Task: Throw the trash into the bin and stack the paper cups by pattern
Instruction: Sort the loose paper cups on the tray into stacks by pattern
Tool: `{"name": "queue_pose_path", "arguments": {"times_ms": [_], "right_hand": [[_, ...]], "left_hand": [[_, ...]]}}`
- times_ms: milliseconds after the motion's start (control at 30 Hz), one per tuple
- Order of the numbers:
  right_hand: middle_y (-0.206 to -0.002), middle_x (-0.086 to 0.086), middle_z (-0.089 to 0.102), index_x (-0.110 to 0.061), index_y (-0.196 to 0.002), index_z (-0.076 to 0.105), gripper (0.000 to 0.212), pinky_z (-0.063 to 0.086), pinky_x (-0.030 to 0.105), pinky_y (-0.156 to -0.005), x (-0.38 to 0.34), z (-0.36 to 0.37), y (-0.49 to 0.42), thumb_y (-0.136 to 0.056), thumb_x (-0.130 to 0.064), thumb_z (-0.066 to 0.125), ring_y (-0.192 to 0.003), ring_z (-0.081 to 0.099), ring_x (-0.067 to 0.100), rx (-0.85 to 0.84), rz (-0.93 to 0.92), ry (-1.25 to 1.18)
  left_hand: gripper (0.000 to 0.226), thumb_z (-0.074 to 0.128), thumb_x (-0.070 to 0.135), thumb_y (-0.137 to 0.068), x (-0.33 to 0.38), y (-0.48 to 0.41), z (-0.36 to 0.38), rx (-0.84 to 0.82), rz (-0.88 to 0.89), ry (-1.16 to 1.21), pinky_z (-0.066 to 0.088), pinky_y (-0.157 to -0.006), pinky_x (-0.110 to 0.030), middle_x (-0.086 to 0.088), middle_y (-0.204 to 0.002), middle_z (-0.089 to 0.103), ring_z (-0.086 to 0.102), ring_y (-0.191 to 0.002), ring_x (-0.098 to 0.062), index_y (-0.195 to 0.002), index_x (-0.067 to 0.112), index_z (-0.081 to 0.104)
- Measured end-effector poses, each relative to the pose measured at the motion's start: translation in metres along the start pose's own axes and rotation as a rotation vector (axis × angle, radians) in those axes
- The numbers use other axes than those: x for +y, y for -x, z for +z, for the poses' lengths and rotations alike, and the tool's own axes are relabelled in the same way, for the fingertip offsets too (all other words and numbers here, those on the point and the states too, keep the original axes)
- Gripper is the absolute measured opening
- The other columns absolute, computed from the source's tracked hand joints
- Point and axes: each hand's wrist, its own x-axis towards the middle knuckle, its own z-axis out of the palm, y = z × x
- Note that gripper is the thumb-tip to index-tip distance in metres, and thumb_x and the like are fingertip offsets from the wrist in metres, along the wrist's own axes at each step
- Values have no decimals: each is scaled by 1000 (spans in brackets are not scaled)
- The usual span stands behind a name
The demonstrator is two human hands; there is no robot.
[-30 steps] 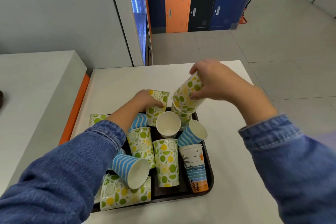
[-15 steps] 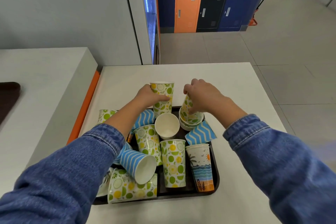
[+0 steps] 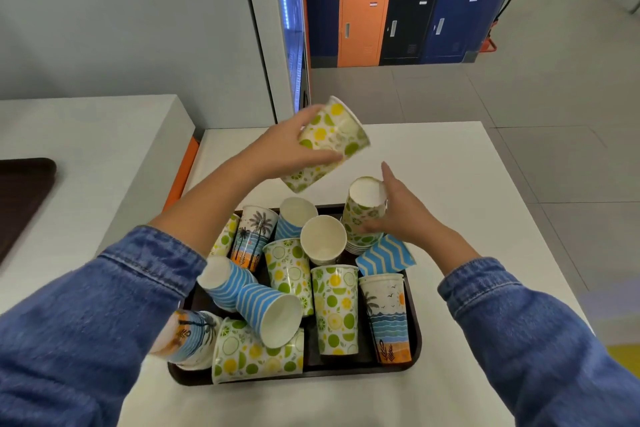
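A dark tray (image 3: 417, 340) on the white table (image 3: 460, 170) holds several paper cups in three patterns: lemon-lime, blue-striped and beach. My left hand (image 3: 280, 149) holds a lemon-lime cup (image 3: 325, 142) tilted in the air above the tray's far edge. My right hand (image 3: 401, 208) grips an upside-down stack of lemon-lime cups (image 3: 362, 215) at the tray's far right corner. A plain-looking open cup (image 3: 323, 239) stands beside that stack. A blue zigzag paper piece (image 3: 384, 255) lies under my right wrist. Blue-striped cups (image 3: 256, 305) lie tipped near the front left.
A second white counter (image 3: 86, 156) with an orange edge stands to the left, a dark tray (image 3: 17, 198) on it. Orange, blue and black lockers (image 3: 408, 10) line the far wall. Grey tiled floor lies right of the table.
My left hand has lifted a lemon-lime cup off the tray and tilted it in the air. My right hand stays on the upside-down lemon-lime stack.
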Motion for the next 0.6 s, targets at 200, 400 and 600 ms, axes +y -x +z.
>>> {"name": "queue_pose_path", "arguments": {"times_ms": [200,400,600], "right_hand": [[-153,10,28,-16,-152,-10,130,39,36,-103,21,-7,14,-66,-28,86,-137,36,21,5,111,-112],[-153,9,28,-17,-152,-5,125,38,31,-98,30,-14,27,-67,-26,86,-136,36,21,33,129,-162],[-152,9,31,-11,-152,8,113,38,34,-102,30,-19,51,-70,-39,81,-135,38,22,53,200,11]], "left_hand": [[92,71,56,-71,53,0,16,-60,405,-1280,41,-84,-39,-7,-127,47,54,-109,-28,-144,31,20],[57,69,33,-81,101,-12,49,-169,651,-1735,32,-98,-52,-6,-123,58,53,-113,-34,-130,20,44],[37,55,30,-90,67,-13,111,-311,834,-1903,35,-99,-54,-7,-128,55,48,-118,-32,-126,19,54]]}}
